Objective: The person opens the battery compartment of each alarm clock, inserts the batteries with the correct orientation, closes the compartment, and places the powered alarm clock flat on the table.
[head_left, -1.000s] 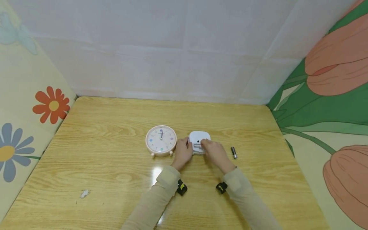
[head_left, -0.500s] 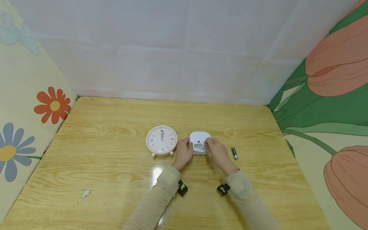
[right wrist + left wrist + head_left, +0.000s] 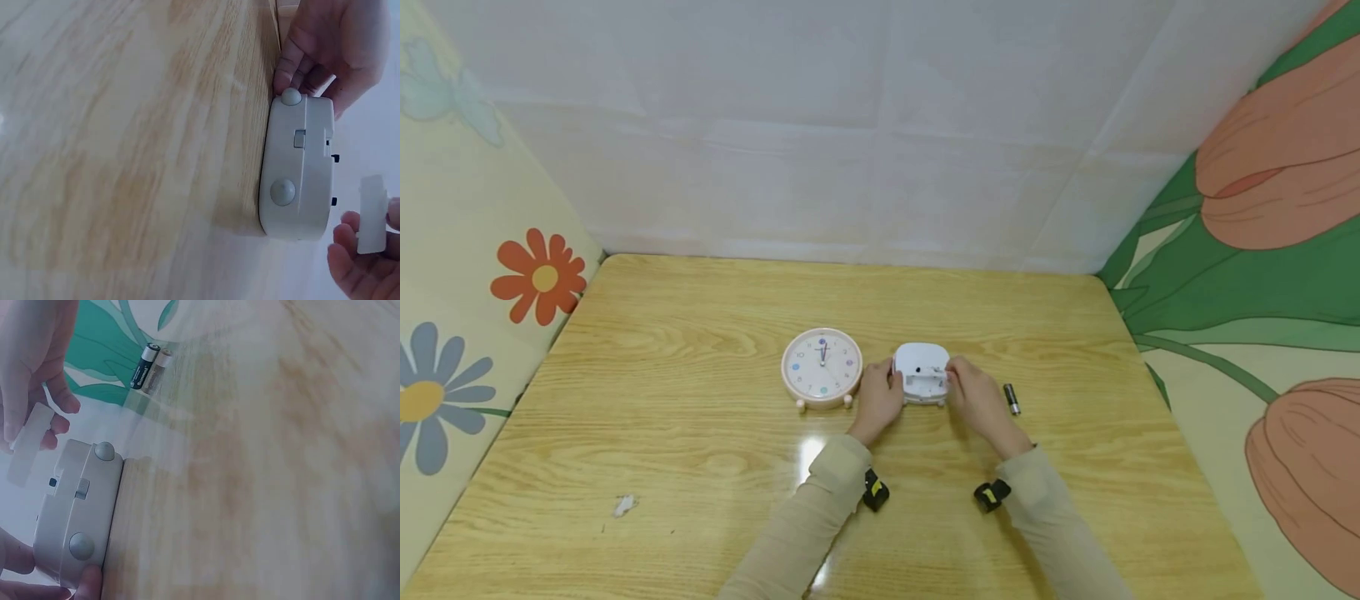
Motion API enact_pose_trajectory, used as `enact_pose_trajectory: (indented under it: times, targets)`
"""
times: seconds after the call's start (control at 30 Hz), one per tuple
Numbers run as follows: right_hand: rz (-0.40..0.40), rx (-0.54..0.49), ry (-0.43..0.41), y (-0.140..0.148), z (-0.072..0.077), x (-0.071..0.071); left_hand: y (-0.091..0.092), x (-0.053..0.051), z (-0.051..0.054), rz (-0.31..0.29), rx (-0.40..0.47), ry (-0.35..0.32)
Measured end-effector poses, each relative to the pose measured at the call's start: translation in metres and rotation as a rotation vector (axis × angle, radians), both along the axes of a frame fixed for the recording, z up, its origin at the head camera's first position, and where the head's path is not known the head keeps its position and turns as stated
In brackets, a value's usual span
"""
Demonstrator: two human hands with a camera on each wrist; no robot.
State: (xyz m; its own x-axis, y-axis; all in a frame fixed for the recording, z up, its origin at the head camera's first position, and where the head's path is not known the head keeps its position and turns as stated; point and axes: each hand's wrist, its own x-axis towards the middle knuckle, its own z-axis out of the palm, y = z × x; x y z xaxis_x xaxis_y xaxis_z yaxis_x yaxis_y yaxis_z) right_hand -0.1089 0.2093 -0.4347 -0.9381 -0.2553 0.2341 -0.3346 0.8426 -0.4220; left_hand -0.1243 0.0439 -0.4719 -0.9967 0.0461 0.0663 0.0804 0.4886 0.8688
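Observation:
A small white clock (image 3: 919, 353) lies with its back up and its battery compartment uncovered. My left hand (image 3: 877, 398) grips its left side, fingers and thumb at the edge. In the right wrist view, my right hand (image 3: 365, 259) pinches a flat white battery cover (image 3: 373, 215) between thumb and fingers. That cover is held apart from the clock's back, and two dark knobs stick out of the back there. To the right of my right hand, a black and silver battery (image 3: 1012, 399) lies on the table.
Just left of my left hand, a round pink alarm clock (image 3: 822, 367) lies face up. A small white scrap (image 3: 623, 505) rests on the wooden table (image 3: 700, 433) at the front left. A white backdrop (image 3: 850, 167) stands behind the table's far edge.
My right hand has drawn back to the right from the white clock, lifting the battery cover off its compartment. The left hand has stayed at the clock's side.

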Motion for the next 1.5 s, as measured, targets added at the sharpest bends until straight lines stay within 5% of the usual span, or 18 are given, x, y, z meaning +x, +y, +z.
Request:
enact_pose_trajectory:
  times: [0.63, 1.03, 1.5]
  targets:
    - [-0.079, -0.045, 0.078, 0.024, -0.008, -0.002, 0.000, -0.001, -0.003, -0.003, 0.008, -0.033]
    - [-0.126, -0.012, 0.051, 0.035, -0.013, -0.008, -0.001, -0.002, -0.004, -0.017, 0.025, -0.068]
    - [-0.182, 0.126, -0.158, 0.039, -0.014, -0.017, 0.000, -0.002, -0.007, -0.008, 0.036, -0.060]
